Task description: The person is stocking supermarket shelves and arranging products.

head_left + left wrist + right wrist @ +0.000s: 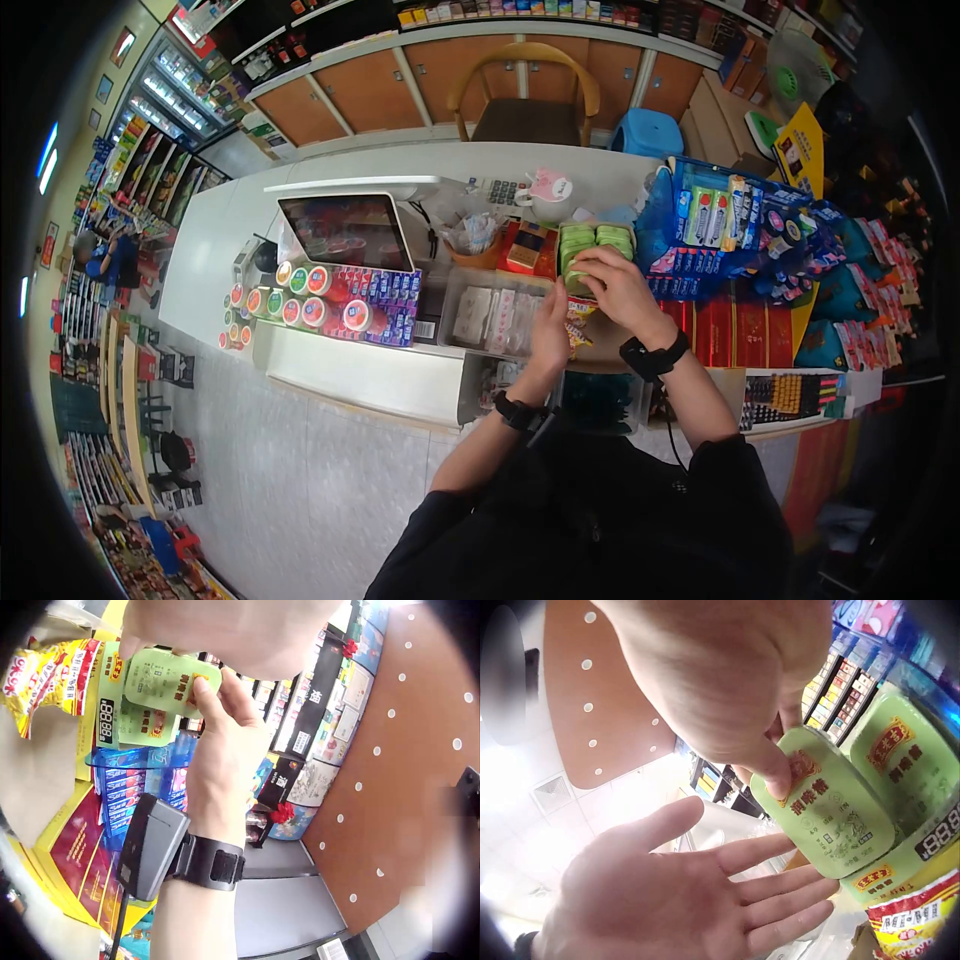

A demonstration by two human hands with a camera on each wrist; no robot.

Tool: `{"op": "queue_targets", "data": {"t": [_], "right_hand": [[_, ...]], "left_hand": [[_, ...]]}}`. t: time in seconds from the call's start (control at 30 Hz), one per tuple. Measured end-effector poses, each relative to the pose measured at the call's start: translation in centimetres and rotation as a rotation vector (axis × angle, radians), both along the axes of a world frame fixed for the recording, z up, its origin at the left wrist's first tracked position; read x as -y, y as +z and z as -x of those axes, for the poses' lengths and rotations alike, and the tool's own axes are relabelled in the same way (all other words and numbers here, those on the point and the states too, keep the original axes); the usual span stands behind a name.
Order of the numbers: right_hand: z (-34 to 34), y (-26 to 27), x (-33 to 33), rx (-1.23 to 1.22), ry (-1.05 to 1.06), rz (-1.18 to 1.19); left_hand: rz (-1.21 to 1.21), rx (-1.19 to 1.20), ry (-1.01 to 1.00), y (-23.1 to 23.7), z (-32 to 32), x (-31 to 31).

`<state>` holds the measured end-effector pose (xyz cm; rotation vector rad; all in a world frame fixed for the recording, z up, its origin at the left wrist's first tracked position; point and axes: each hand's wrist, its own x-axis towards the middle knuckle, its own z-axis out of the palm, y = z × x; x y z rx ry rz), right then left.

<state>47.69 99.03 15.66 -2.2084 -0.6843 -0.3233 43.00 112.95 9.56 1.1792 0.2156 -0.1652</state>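
My right hand pinches a green lozenge tin by one end, thumb on its lid. The tin is tilted over a green display box, where more green tins stand in rows. Beside it my left hand is held out with straight fingers and nothing in it; its palm shows in the right wrist view, fingertips near the tin's lower end. A yellow and red snack packet lies against the front of the display box.
Left of the hands is a clear plastic bin of small packs. A blue rack of gum stands to the right, above red boxes. Further left are round-lidded tubs and a tablet screen. A wooden chair stands behind the counter.
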Motion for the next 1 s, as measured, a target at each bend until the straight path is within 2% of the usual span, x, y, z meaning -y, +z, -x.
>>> {"op": "queue_targets", "data": {"t": [0.17,0.23,0.37,0.43,0.47,0.53,0.57,0.63,0.7,0.73,0.77,0.83,0.87,0.93,1.0], "right_hand": [[-0.3,0.5,0.3,0.020,0.020,-0.010],[-0.6,-0.1,0.4,0.035,0.018,-0.011],[-1.3,-1.8,0.4,0.036,-0.003,0.025],[-1.3,-2.8,0.5,0.040,-0.003,0.054],[-1.3,-3.4,0.5,0.073,0.005,0.094],[-1.1,-3.4,0.5,0.112,0.005,0.128],[-0.9,-3.5,0.6,0.135,-0.043,0.129],[-0.2,-3.3,0.8,0.160,-0.105,0.128],[1.0,-3.3,1.0,0.206,-0.310,0.123],[1.6,-3.5,1.2,0.209,-0.324,0.121],[2.2,-3.9,1.3,0.184,-0.375,0.133],[3.0,-5.0,1.4,0.104,-0.413,0.153],[3.1,-5.5,1.6,0.103,-0.426,0.152],[3.0,-5.6,1.9,0.157,-0.372,0.255],[3.1,-5.2,2.3,0.116,-0.376,0.238]], "left_hand": [[-0.127,0.163,0.039,-1.0,0.0,0.6],[-0.029,0.022,0.046,0.3,0.3,0.8],[-0.006,-0.012,0.056,-1.6,-0.2,0.5],[-0.440,0.093,-0.014,-2.9,-0.6,0.3],[-0.444,0.095,-0.015,-3.6,-0.6,0.3],[-0.295,0.005,-0.023,-3.8,-0.7,0.3],[-0.300,0.010,-0.031,-3.9,-0.7,0.3],[-0.050,-0.090,-0.046,-3.2,-0.6,0.2],[-0.009,-0.109,-0.080,-2.3,-0.3,0.0],[0.037,-0.132,-0.103,-2.0,-0.3,-0.1],[0.033,-0.128,-0.115,-2.4,-0.5,0.0],[-0.241,-0.032,-0.084,-2.6,-0.6,0.1],[-0.243,-0.030,-0.096,-2.7,-0.4,0.3],[-0.080,-0.066,-0.095,0.8,0.1,0.9],[-0.074,-0.064,-0.093,0.5,-0.3,1.2]]}}
